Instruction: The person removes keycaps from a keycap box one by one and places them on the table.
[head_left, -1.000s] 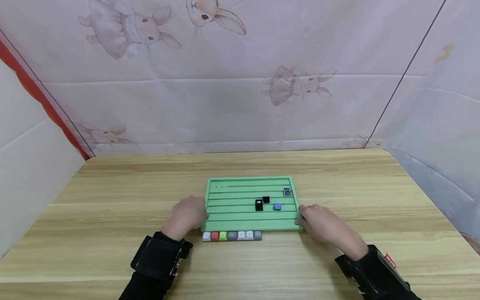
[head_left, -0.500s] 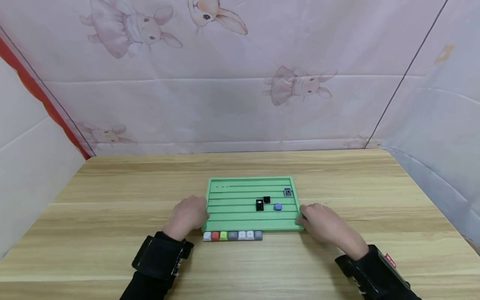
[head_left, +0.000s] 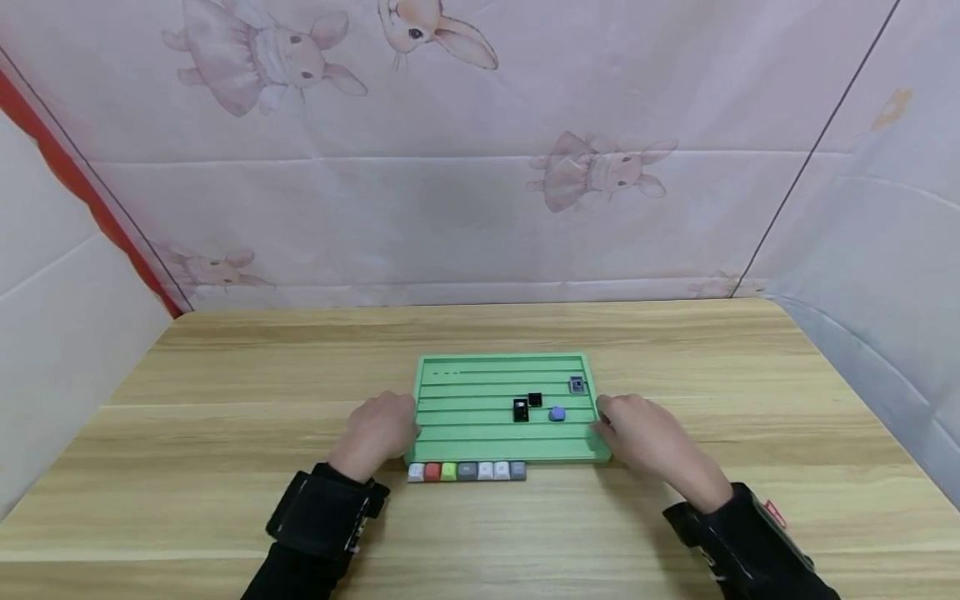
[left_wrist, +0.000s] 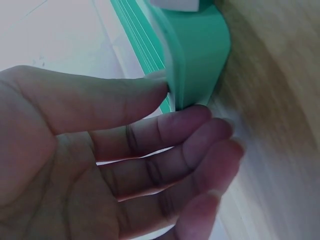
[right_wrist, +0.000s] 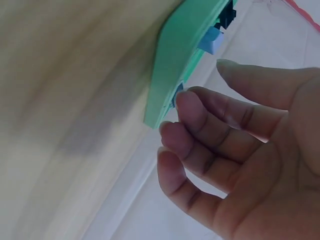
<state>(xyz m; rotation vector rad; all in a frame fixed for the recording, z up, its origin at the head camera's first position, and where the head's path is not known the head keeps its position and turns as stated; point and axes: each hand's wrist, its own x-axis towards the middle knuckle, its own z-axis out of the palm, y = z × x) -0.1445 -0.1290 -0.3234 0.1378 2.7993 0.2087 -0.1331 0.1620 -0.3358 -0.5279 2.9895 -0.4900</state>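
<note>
A shallow green ridged tray (head_left: 465, 417) lies on the table. My left hand (head_left: 381, 433) pinches its left edge; the left wrist view has the thumb over the tray's rim (left_wrist: 200, 55) and the fingers curled at its outer side. At the right edge is my right hand (head_left: 645, 433). Its thumb stands apart from the loosely bent fingers, whose tips are right at the tray's side (right_wrist: 172, 65) in the right wrist view. On the tray sit a purple keycap (head_left: 557, 414), a larger black piece (head_left: 521, 410), a small black piece (head_left: 535, 400) and a grey square piece (head_left: 577, 385).
A row of several keycaps (head_left: 467, 472), white, red, green and grey, lies along the tray's front edge. The wooden table (head_left: 247, 367) ends at a pale curtain (head_left: 450, 217) with rabbit prints behind it.
My right hand has shifted slightly up along the tray's right edge, and its thumb has come away from the rim. The left hand keeps its hold; tray and pieces look unmoved.
</note>
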